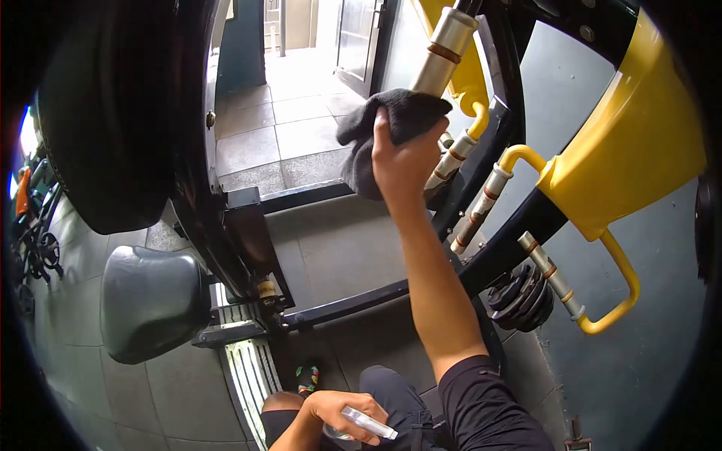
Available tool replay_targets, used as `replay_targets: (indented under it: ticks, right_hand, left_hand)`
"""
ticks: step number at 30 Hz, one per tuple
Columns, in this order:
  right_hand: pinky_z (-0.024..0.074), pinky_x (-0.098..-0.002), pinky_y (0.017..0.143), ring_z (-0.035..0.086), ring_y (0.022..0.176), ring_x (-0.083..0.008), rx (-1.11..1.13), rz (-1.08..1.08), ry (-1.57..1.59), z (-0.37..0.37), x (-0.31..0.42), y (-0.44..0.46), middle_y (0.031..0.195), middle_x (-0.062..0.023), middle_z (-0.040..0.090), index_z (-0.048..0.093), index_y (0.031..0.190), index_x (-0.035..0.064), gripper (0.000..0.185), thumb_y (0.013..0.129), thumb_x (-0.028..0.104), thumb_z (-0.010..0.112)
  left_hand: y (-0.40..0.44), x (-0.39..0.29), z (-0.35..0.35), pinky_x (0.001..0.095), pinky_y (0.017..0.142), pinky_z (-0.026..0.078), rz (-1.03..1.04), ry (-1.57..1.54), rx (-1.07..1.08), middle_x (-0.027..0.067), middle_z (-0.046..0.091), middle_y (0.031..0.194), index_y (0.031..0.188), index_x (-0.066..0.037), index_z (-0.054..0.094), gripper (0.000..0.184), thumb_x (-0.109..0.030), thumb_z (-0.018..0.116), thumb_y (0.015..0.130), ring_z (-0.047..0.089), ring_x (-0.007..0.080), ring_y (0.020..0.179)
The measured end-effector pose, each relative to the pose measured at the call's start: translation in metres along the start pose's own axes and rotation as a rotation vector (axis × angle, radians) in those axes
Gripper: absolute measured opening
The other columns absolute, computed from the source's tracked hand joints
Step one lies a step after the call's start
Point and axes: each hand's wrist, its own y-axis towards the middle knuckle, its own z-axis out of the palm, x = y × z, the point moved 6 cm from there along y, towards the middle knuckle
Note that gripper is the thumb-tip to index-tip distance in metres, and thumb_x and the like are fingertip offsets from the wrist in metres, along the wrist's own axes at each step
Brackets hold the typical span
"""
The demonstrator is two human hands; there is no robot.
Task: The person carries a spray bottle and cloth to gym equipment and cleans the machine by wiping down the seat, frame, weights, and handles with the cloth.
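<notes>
My right hand (406, 169) reaches up and forward, its fingers wrapped round a dark grey cloth (414, 113). The cloth is pressed against the lower part of a metal handle grip (445, 56) on a gym machine; part of the cloth hangs down below the hand. Low in the view, my left hand (338, 407) is closed round a spray bottle with a clear whitish spray head (370, 422), held over my lap. Most of the bottle's body is hidden by the hand and the lower edge of the view.
Yellow machine arms (632, 143) with more metal grips (485, 203) stand to the right. A black padded seat (154, 301) is at left, beside a black frame bar (346, 304). Weight plates (520, 297) sit by the wall. An open door (359, 41) is ahead.
</notes>
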Motion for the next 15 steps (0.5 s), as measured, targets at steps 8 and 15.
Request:
replay_targets:
  ticks: [8, 15]
  right_hand:
    - [0.0525, -0.0427, 0.094, 0.068, 0.11, -0.0411, 0.356, 0.136, 0.052, -0.014, 0.027, 0.098, 0.113, -0.0273, 0.071, 0.065, 0.119, -0.0044, 0.069, 0.089, 0.057, 0.07]
    - [0.0543, -0.0349, 0.095, 0.069, 0.108, -0.0264, 0.341, 0.569, 0.417, -0.109, 0.0, 0.103, 0.121, -0.0169, 0.068, 0.06, 0.129, -0.0067, 0.054, 0.102, 0.04, 0.059]
  left_hand:
    - [-0.004, -0.009, -0.004, 0.036, 0.06, 0.039, 0.013, -0.025, 0.001, 0.0066, 0.053, 0.068, 0.076, 0.002, 0.062, 0.024, -0.013, 0.068, 0.094, 0.052, 0.019, 0.063]
    - [-0.012, 0.007, -0.012, 0.034, 0.058, 0.04, 0.0, 0.019, 0.027, 0.0064, 0.053, 0.069, 0.078, 0.003, 0.062, 0.022, -0.013, 0.069, 0.091, 0.053, 0.0173, 0.063]
